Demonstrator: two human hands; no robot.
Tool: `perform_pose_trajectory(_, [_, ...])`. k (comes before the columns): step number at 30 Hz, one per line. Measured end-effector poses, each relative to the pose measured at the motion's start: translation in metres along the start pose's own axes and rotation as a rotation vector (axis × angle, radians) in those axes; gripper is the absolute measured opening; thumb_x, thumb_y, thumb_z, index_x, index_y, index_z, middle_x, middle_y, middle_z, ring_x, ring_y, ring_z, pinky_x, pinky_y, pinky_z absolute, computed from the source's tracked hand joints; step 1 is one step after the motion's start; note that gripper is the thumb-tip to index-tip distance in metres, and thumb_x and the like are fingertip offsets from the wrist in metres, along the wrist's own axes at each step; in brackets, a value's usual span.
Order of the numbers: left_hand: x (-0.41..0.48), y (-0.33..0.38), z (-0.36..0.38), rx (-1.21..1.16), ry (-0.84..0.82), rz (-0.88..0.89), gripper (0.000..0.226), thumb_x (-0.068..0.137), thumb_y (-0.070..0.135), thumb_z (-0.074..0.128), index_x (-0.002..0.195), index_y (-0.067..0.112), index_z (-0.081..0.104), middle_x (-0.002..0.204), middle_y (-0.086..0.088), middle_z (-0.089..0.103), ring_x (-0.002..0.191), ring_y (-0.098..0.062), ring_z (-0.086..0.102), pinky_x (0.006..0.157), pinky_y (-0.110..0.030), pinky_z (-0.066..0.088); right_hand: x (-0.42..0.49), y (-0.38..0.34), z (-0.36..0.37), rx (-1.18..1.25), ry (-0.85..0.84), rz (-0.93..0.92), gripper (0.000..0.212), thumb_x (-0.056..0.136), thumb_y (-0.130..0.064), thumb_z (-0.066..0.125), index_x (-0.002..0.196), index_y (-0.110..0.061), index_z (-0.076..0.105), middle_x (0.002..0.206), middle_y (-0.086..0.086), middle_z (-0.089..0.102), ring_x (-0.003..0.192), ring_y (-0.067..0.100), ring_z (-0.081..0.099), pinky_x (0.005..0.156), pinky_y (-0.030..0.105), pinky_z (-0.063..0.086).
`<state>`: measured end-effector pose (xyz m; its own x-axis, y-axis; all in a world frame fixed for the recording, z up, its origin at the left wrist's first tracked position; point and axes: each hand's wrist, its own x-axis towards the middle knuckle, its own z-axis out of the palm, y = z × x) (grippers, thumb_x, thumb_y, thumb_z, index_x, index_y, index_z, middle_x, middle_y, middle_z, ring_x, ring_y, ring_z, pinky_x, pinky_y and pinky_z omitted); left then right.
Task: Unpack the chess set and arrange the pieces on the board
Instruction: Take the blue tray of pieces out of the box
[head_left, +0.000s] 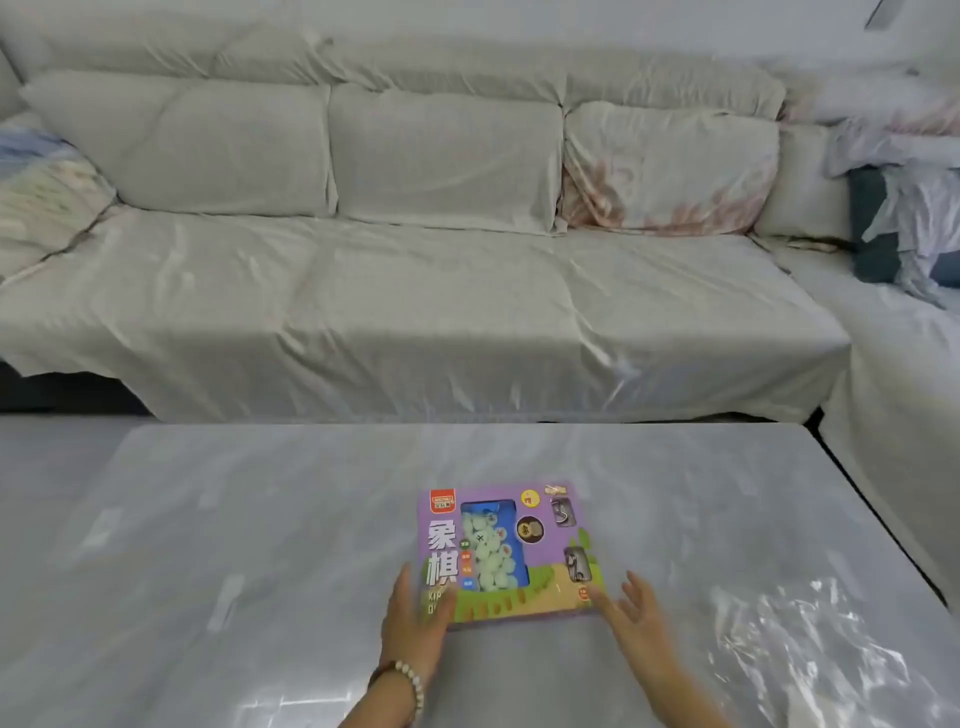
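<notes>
We bracket the chess box (506, 551) with left hand (415, 618) and right hand (631, 618), fingers released, likely steadying it for opening.

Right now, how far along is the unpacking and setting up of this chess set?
Done: nothing yet; the chess box lies closed on the table, pieces visible behind its window. In hand: the left hand and right hand touch its near corners with open fingers. Left: open it, take out board and pieces, arrange them.
</notes>
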<state>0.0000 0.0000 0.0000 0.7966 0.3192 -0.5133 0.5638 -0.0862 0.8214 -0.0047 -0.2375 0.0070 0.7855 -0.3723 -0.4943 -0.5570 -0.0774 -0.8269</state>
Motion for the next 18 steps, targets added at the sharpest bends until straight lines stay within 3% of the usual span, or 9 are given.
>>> perform_pose_trajectory(2, [0.014,-0.015,0.010,0.013,-0.027,0.093,0.079,0.081,0.039,0.065,0.145,0.018,0.022,0.144,-0.005,0.037,0.131,-0.026,0.038,0.105,-0.045,0.038,0.019,0.008,0.013,-0.030,-0.031,-0.047,0.077,0.081,-0.024,0.071,0.144,-0.009,0.028,0.146,0.011,0.036,0.131,0.024,0.040,0.101,0.030,0.032])
perform_pose_trajectory(4, [0.032,-0.034,0.015,-0.001,-0.049,0.121,0.077,0.077,0.047,0.065,0.141,0.027,0.028,0.139,0.000,0.043,0.127,-0.023,0.044,0.101,-0.046,0.043,0.043,0.021,0.025,-0.124,-0.039,-0.108,0.079,0.077,-0.035,0.074,0.141,-0.013,0.034,0.141,0.008,0.043,0.127,0.022,0.044,0.103,0.031,0.034])
perform_pose_trajectory(6, [0.051,-0.051,0.014,0.085,-0.035,0.215,0.055,0.069,0.064,0.063,0.117,0.044,0.045,0.121,0.009,0.058,0.109,-0.017,0.058,0.088,-0.043,0.052,0.057,0.036,0.034,-0.242,0.016,-0.164,0.086,0.065,-0.054,0.077,0.135,-0.017,0.043,0.129,0.005,0.051,0.119,0.021,0.049,0.104,0.038,0.038])
perform_pose_trajectory(8, [0.068,-0.067,0.015,0.196,0.045,0.372,0.049,0.064,0.075,0.060,0.104,0.049,0.048,0.103,0.017,0.063,0.096,-0.010,0.059,0.078,-0.034,0.055,0.070,0.048,0.040,-0.341,0.066,-0.228,0.086,0.056,-0.064,0.076,0.126,-0.019,0.051,0.116,0.001,0.054,0.111,0.021,0.053,0.099,0.040,0.043])
perform_pose_trajectory(11, [0.074,-0.078,0.021,0.228,0.140,0.516,0.055,0.068,0.068,0.058,0.115,0.041,0.046,0.101,0.015,0.058,0.094,-0.007,0.050,0.074,-0.021,0.045,0.086,0.057,0.045,-0.413,0.123,-0.313,0.079,0.045,-0.081,0.066,0.101,-0.025,0.061,0.097,-0.001,0.063,0.094,0.020,0.060,0.083,0.041,0.052])
perform_pose_trajectory(15, [0.076,-0.093,0.022,0.220,0.196,0.588,0.063,0.070,0.069,0.054,0.120,0.031,0.047,0.098,0.015,0.058,0.090,0.000,0.049,0.088,-0.036,0.049,0.082,0.071,0.056,-0.414,0.189,-0.446,0.064,0.050,-0.078,0.063,0.086,-0.025,0.062,0.078,-0.006,0.064,0.084,0.023,0.060,0.074,0.038,0.051])
perform_pose_trajectory(18, [0.074,-0.101,0.017,0.195,0.180,0.592,0.065,0.067,0.073,0.052,0.118,0.034,0.045,0.101,0.012,0.060,0.091,-0.006,0.051,0.073,-0.023,0.048,0.074,0.086,0.060,-0.389,0.242,-0.546,0.055,0.056,-0.073,0.066,0.086,-0.028,0.062,0.075,-0.008,0.063,0.080,0.022,0.058,0.074,0.041,0.050])
